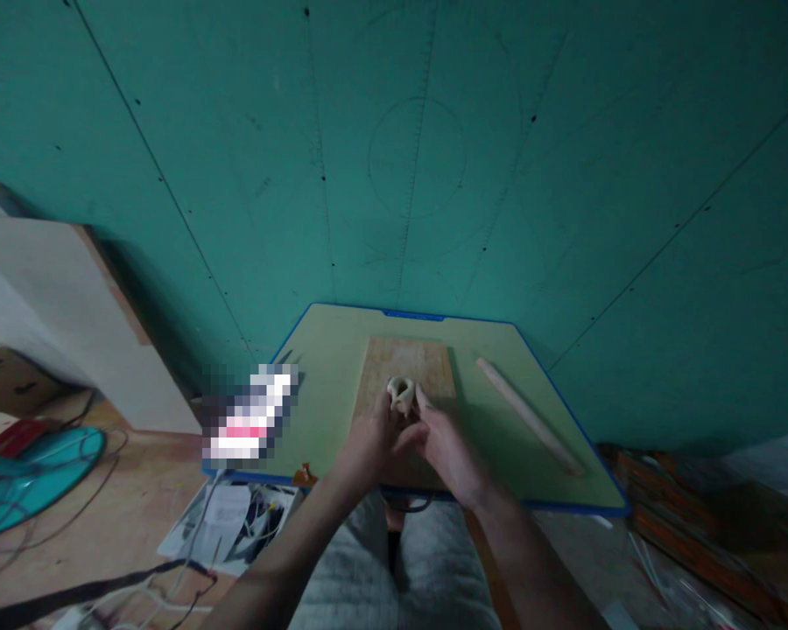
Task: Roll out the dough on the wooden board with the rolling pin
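A small piece of pale dough is bent into a ring-like shape with a hollow in its middle. My left hand closes on its left side, and from the right my right hand grips it with curled fingers. The fingers hide the dough's near part. Both hands are over a wooden cutting board; whether the dough touches the wood I cannot tell. To the right, a wooden rolling pin lies slantwise on the table.
The pale table has a blue rim and stands by a green wall. A pixelated object is at its left edge. Below sits a box of cables. A white panel leans at the left; loose cords cross the floor.
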`<state>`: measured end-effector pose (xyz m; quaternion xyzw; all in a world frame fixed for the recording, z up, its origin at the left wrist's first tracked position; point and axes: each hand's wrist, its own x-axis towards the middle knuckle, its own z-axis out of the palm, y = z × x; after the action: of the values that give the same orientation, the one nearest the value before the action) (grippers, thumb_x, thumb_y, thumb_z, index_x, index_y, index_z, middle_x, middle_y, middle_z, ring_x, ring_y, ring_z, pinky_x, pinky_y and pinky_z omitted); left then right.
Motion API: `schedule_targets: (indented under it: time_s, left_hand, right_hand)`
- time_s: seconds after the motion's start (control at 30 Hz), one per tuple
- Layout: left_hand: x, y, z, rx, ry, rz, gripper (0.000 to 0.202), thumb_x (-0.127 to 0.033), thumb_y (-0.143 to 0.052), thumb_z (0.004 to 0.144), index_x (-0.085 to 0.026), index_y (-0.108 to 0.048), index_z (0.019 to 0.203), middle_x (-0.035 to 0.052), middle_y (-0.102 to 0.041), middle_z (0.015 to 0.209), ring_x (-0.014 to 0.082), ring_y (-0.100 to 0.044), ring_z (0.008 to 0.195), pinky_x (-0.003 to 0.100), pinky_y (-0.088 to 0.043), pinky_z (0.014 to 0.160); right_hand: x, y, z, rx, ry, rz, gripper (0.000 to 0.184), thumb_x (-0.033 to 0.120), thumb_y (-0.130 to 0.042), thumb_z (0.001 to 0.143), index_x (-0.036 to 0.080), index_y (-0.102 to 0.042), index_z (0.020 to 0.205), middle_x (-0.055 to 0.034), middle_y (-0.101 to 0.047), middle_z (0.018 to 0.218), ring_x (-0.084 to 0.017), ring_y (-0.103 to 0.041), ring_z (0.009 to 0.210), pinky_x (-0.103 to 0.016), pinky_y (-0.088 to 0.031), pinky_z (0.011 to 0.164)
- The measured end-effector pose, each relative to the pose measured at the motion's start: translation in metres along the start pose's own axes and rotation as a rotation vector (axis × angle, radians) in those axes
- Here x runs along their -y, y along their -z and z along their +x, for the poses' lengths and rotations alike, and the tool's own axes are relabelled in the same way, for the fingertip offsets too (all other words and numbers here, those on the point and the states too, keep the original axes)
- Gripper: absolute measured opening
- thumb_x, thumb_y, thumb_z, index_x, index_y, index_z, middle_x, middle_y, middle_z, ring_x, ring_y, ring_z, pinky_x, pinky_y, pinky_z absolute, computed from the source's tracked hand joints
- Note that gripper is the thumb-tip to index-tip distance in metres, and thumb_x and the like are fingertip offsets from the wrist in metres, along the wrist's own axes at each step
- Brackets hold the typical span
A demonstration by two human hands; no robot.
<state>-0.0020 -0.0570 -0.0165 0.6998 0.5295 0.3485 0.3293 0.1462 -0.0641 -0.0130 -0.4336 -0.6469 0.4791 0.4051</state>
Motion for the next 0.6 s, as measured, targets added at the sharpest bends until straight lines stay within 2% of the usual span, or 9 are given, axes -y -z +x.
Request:
schedule_targets:
  time_s: [0.03, 0.1, 0.23, 0.37, 0.47, 0.53, 0.6]
  left_hand:
    - [0.003, 0.002, 0.001, 0.008, -0.005, -0.059, 0.047, -0.045, -0.057, 0.085, -0.014, -0.052, 0.121, 0.0072, -0.068, 0.084, 0.0208, -0.064, 0.072, 0.028, -0.045, 0.065]
    - [0.006, 0.006, 0.003, 0.023, -0.006, -0.219, 0.039, -0.046, -0.053, 0.087, -0.014, -0.057, 0.108, 0.0067, -0.067, 0.084, 0.0183, -0.062, 0.073, 0.027, -0.045, 0.067]
    - [0.003, 0.011, 0.003, 0.116, 0.105, -0.508, 0.05, -0.061, -0.059, 0.079, -0.012, -0.06, 0.09, 0.004, -0.064, 0.075, 0.0148, -0.057, 0.067, 0.024, -0.044, 0.061]
    - [-0.001, 0.01, -0.002, 0.228, 0.168, -0.649, 0.062, -0.066, -0.068, 0.072, -0.01, -0.064, 0.099, 0.0068, -0.068, 0.084, 0.0175, -0.062, 0.074, 0.025, -0.047, 0.066]
    - [0.001, 0.011, -0.005, 0.242, 0.192, -0.735, 0.066, -0.07, -0.063, 0.075, -0.012, -0.066, 0.106, 0.0082, -0.07, 0.091, 0.0204, -0.065, 0.084, 0.028, -0.05, 0.074]
    - [0.002, 0.012, -0.006, 0.218, 0.276, -0.762, 0.071, -0.076, -0.051, 0.079, -0.013, -0.067, 0.108, 0.0078, -0.07, 0.088, 0.0198, -0.065, 0.081, 0.027, -0.05, 0.069]
    - [0.002, 0.014, -0.005, 0.177, 0.352, -0.728, 0.072, -0.076, -0.048, 0.08, -0.013, -0.066, 0.109, 0.0069, -0.069, 0.084, 0.0183, -0.064, 0.074, 0.025, -0.048, 0.062]
  right_hand:
    - [0.002, 0.005, -0.002, 0.047, -0.063, 0.087, 0.054, 0.044, -0.026, 0.1, 0.027, -0.038, 0.149, -0.0061, -0.058, 0.139, -0.02, -0.058, 0.124, -0.039, -0.049, 0.099]
    - [0.006, 0.017, -0.006, 0.083, -0.12, 0.099, 0.05, 0.046, -0.037, 0.096, 0.028, -0.05, 0.141, -0.0065, -0.057, 0.14, -0.021, -0.056, 0.126, -0.041, -0.046, 0.102]
    - [0.009, 0.029, -0.005, -0.089, -0.085, -0.013, 0.047, 0.05, -0.056, 0.087, 0.025, -0.061, 0.125, -0.008, -0.066, 0.125, -0.022, -0.061, 0.115, -0.039, -0.047, 0.099]
    - [0.01, 0.022, 0.0, -0.105, -0.048, -0.034, 0.045, 0.051, -0.06, 0.084, 0.022, -0.064, 0.118, -0.007, -0.07, 0.11, -0.022, -0.066, 0.098, -0.034, -0.054, 0.083]
    - [0.007, 0.019, 0.002, -0.153, -0.016, -0.023, 0.043, 0.05, -0.06, 0.083, 0.024, -0.065, 0.116, -0.0053, -0.071, 0.108, -0.021, -0.065, 0.097, -0.033, -0.054, 0.082]
    - [0.003, 0.02, 0.003, -0.173, -0.04, 0.04, 0.041, 0.052, -0.059, 0.084, 0.025, -0.067, 0.114, -0.0045, -0.071, 0.106, -0.022, -0.065, 0.098, -0.034, -0.054, 0.082]
    - [-0.001, 0.021, 0.003, -0.157, -0.118, 0.145, 0.043, 0.057, -0.055, 0.085, 0.025, -0.069, 0.11, -0.0042, -0.072, 0.102, -0.022, -0.067, 0.093, -0.034, -0.054, 0.078]
